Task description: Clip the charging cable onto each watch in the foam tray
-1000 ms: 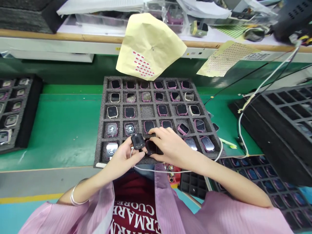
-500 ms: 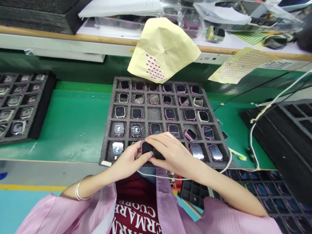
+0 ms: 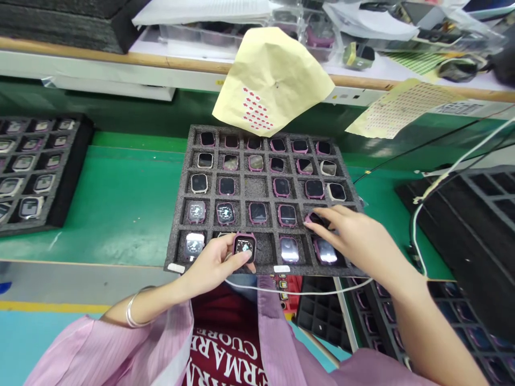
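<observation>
In my left hand [image 3: 225,260] is a purple-framed smartwatch [image 3: 244,246] with its face lit, my thumb pressed on the lower part of the screen. A white cable [image 3: 277,292] runs from beneath this hand toward the right; its end is hidden. Over the right part of the foam tray [image 3: 263,247], my right hand [image 3: 346,230] has its thumb and fingers closed around a second purple smartwatch [image 3: 316,219] in a compartment. Part of that watch is covered by my fingers. Most other compartments hold purple or cream watches, a few with lit screens.
Another watch tray [image 3: 68,177] stands at the left on the green bench [image 3: 120,198]. Dark foam trays [image 3: 454,214] lean at the right, with cables nearby. A yellow paper [image 3: 269,80] hangs from the cluttered shelf [image 3: 193,63] over the tray's back edge.
My right hand has left the watch in my left hand and moved right to another watch in the tray. The held watch's screen, dark before, now shows a lit face.
</observation>
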### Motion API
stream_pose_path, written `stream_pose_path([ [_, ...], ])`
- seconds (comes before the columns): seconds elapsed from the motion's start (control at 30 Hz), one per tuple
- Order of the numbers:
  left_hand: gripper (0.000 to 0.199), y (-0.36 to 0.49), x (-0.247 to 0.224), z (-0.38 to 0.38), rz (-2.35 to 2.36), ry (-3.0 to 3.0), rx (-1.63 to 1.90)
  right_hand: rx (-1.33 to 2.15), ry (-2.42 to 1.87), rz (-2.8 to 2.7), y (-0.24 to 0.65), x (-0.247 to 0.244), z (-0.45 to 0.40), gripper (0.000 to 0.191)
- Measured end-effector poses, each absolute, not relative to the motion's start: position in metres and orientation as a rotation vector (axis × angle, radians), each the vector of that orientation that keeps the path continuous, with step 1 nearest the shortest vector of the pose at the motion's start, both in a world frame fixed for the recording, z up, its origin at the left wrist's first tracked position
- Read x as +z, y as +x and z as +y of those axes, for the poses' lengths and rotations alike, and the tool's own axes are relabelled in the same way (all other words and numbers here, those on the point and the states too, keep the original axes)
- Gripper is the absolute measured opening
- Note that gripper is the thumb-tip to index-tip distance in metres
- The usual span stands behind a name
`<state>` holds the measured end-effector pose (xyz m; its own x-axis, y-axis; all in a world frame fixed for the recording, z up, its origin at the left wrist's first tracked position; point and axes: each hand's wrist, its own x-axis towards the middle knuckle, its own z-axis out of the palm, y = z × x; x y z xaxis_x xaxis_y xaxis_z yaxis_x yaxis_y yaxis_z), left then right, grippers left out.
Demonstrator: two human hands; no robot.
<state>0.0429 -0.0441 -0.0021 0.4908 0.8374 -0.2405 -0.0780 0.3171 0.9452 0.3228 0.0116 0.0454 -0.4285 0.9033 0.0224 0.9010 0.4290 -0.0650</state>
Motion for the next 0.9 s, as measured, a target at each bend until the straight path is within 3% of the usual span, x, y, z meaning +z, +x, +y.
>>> stream_pose_path([
  [0.17,0.022,0.044,-0.003,-0.045,0.852,1.085,0.705,0.339,-1.616,-2.536,0.341,0.020,0.019,0.052],
  [0.3,0.022,0.043,-0.003,-0.045,0.873,1.081,0.687,0.491,-1.470,-2.434,0.351,0.015,0.029,0.044],
  [0.53,0.021,0.045,-0.005,-0.045,0.866,1.081,0.695,0.194,-1.388,-2.438,0.315,0.042,0.006,0.035],
  [0.67,0.023,0.046,-0.007,-0.046,0.905,1.152,0.675,0.453,-1.056,-2.544,0.255,0.042,-0.018,0.058],
  [0.8,0.031,0.046,-0.008,-0.047,0.975,1.235,0.673,0.511,-0.950,-2.607,0.232,0.032,-0.017,0.041],
  [0.9,0.040,0.047,-0.007,-0.050,0.971,1.142,0.733,0.605,-0.990,-2.490,0.242,0.028,-0.008,0.041],
])
